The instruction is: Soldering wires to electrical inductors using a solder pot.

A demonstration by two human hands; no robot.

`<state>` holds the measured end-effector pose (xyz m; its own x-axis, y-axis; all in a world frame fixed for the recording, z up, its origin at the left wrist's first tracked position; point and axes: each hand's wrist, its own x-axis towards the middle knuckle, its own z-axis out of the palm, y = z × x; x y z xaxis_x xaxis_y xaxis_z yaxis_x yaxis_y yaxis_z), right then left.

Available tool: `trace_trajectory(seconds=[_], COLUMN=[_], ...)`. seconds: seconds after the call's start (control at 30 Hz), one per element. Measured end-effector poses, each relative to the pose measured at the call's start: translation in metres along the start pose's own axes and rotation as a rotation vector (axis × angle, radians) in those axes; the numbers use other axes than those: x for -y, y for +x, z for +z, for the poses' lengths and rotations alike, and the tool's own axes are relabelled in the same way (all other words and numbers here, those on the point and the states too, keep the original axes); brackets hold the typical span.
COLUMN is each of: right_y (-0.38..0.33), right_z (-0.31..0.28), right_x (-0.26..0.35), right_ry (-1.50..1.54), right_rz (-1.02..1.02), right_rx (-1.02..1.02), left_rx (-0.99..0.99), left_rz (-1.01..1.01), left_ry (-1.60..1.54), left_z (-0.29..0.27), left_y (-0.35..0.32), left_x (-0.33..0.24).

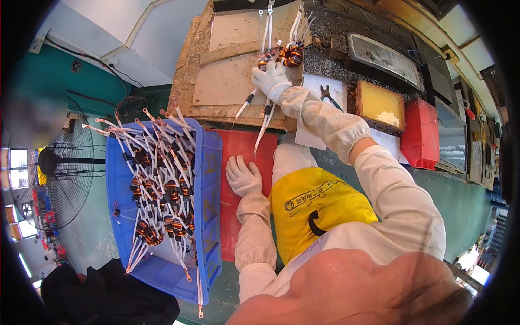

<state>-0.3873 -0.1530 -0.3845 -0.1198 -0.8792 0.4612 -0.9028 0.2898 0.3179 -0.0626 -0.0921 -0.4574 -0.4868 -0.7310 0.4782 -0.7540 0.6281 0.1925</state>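
Observation:
My right hand (272, 81), in a white glove, is closed on a copper-wound ring coil (264, 63) at the far end of the wooden bench. White leads with metal lugs stretch away from this coil, and other leads with dark sleeves hang toward me below the hand. Just right of it lies a second ring coil (291, 54) with white leads. My left hand (244, 176), gloved too, has its fingers stretched out over a red surface (232, 211). The tip of a hanging lead ends a little above these fingers, apart from them.
A blue crate (208, 200) at left holds several ring coils (173, 189), their leads poking over its rim. Pliers (328, 96) lie on white paper. Further right are a pan of yellowish material (382, 105) and a red bin (421, 134). A large fan (50, 161) stands far left.

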Motion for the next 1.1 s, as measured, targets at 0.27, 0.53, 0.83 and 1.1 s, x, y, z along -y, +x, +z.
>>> trace_trajectory(seconds=[0.27,0.53,0.83,1.1], right_y=[0.0,0.01,0.005,0.038], right_z=[0.006,0.027,0.068,0.082], right_x=[-0.002,-0.026,-0.037,-0.059], right_ry=[0.077,0.009,0.266,0.532], right_rz=[0.067,-0.085,-0.007,-0.044], right_rx=[0.148,0.229,0.189,-0.025], left_rx=[-0.006,0.044,-0.048,-0.029], left_rz=[0.028,-0.072,-0.108,-0.122], left_ry=[-0.023,-0.083,-0.134,-0.173], left_z=[-0.002,-0.002,-0.002,-0.008], left_y=[0.002,-0.002,-0.007,-0.005], left_x=[0.0,0.003,0.0,0.003])
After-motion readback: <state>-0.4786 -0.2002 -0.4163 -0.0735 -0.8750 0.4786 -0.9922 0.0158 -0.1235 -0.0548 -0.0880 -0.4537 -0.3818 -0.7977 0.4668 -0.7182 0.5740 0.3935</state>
